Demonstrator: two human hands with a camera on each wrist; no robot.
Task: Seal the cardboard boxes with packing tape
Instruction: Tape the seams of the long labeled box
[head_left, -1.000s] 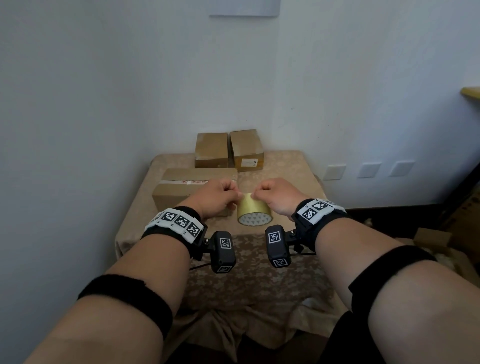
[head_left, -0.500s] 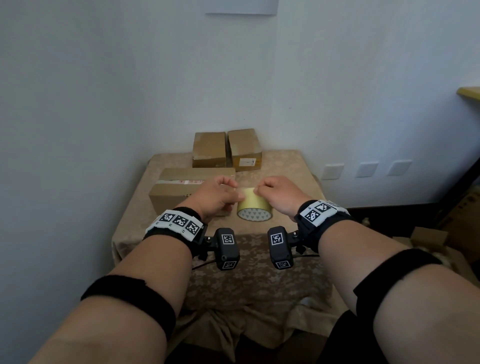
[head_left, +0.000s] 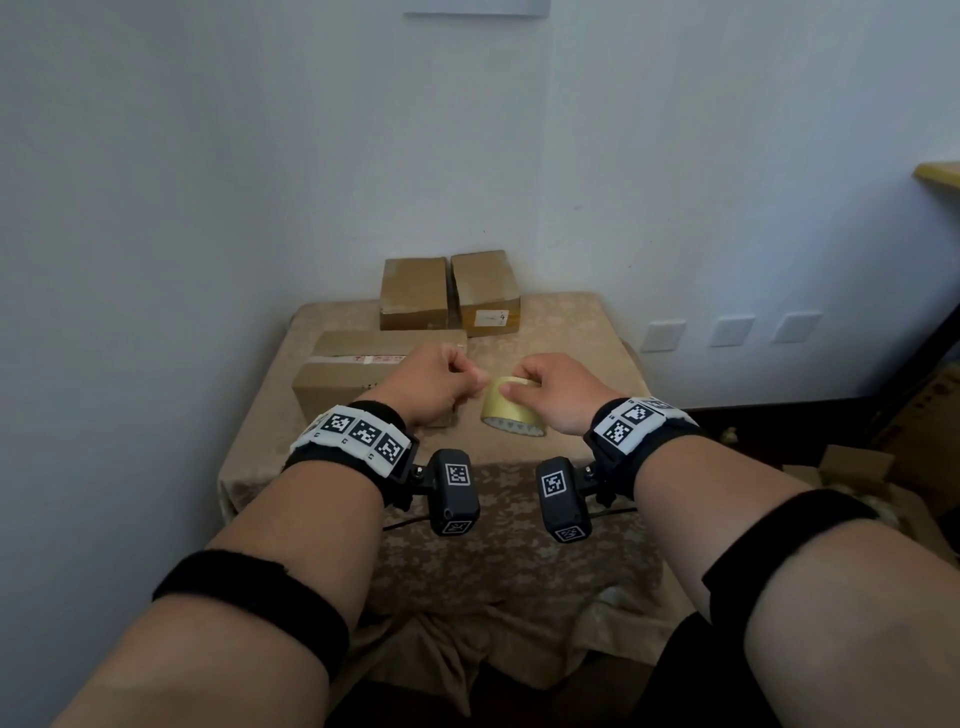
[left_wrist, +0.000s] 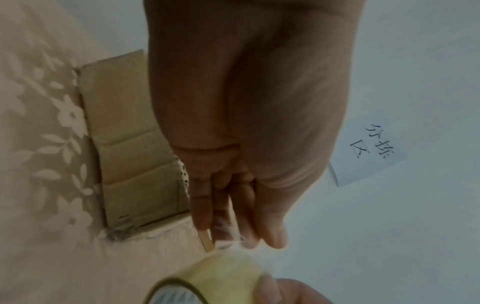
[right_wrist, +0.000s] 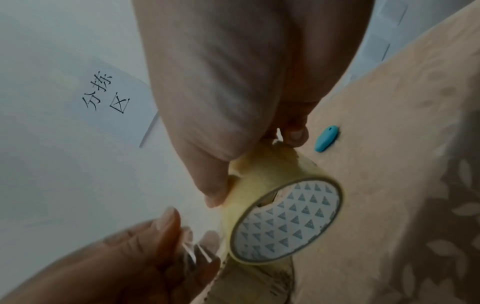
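Head view: tape roll (head_left: 511, 408) above desk (head_left: 566, 332), my right hand (head_left: 556, 389) fingers clamped round it as anchor; left hand (head_left: 434, 382) fingers pinch tape end (right_wrist: 193, 250), peeling toward long box (head_left: 343, 374).

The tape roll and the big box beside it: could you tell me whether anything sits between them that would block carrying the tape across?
Nothing visible does. The right hand holds the tape roll, the left hand pinches its free end, and the big box lies directly behind the left hand.
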